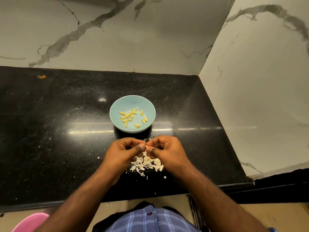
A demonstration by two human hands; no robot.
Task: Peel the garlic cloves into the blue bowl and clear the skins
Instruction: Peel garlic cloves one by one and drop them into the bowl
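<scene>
A light blue bowl (117, 104) stands on the black counter and holds several peeled yellow garlic cloves (129, 116). Just in front of the bowl, my left hand (123, 152) and my right hand (165, 150) meet fingertip to fingertip above the counter. Both pinch one small garlic clove (147, 145) between thumbs and fingers; only a pale sliver of it shows. Under my hands lies a heap of white garlic skins (147, 163).
The black granite counter (58, 131) meets marble walls behind and on the right. Small skin flakes are scattered around the heap and toward the front edge. A pink object (31, 222) shows at the bottom left, below the counter.
</scene>
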